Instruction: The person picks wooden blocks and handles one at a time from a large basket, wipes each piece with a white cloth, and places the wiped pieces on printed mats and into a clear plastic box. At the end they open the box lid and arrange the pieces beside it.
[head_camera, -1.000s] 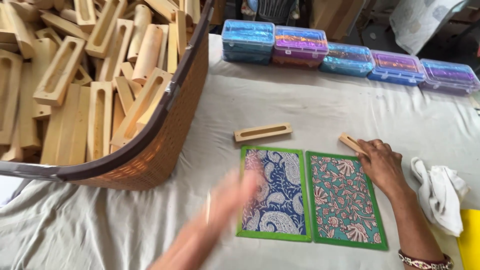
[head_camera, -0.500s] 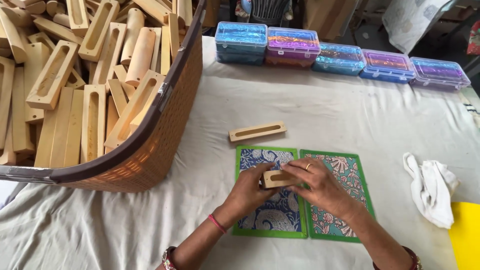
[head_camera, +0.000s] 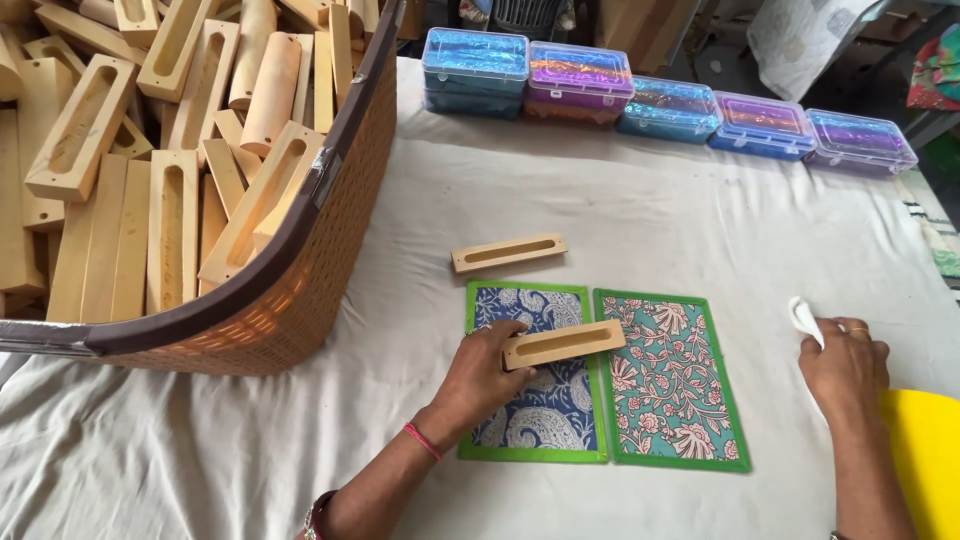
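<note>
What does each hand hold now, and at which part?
Left hand holds a slotted wooden block by its left end. Right hand grips a white cloth.

We see our two bare forearms coming into view from six o'clock, with no sleeves on either. Our left hand (head_camera: 487, 372) has a thin red thread (head_camera: 423, 442) tied round the wrist, and lower down the same forearm, at about seven o'clock, a darker band (head_camera: 316, 512) shows at the picture's edge; what kind it is we cannot tell. Our right hand (head_camera: 846, 368), over at four o'clock, wears a slim gold-coloured ring (head_camera: 858, 328) on one of its fingers. At its wrist, right on the bottom edge, a dark speck of another band (head_camera: 835, 536) peeps in.
</note>
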